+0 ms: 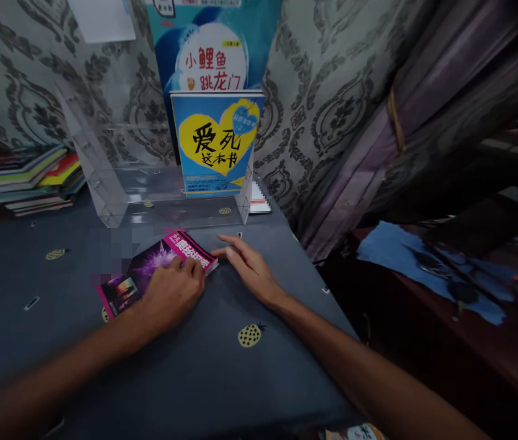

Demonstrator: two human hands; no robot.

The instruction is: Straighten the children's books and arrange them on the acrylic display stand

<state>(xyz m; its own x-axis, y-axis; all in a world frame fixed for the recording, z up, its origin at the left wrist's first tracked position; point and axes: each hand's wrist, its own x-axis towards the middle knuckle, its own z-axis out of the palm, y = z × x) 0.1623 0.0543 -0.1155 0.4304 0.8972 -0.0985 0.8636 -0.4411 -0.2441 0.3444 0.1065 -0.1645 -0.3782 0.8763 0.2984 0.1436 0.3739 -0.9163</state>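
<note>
A purple and pink book [149, 263] lies at a slant on the dark table, its cover facing up. Across its near edge rests my left hand [174, 293], fingers bent over the cover and closed on the book; the underside of the grip is hidden. My right hand [252, 275] is open just past the book's right corner, index finger stretched out and thumb near the corner. Behind both hands stands a clear plastic book rack [107, 201]. A blue book with a yellow heart [215, 146] leans upright at its right end, in front of a taller teal book [213, 43].
A pile of books [25, 177] sits at the left back. Patterned wall covering [318, 79] and a tied purple curtain [360, 165] rise behind the table. To the right, a blue cloth [391, 250] with dark tools lies on a reddish surface [506, 360].
</note>
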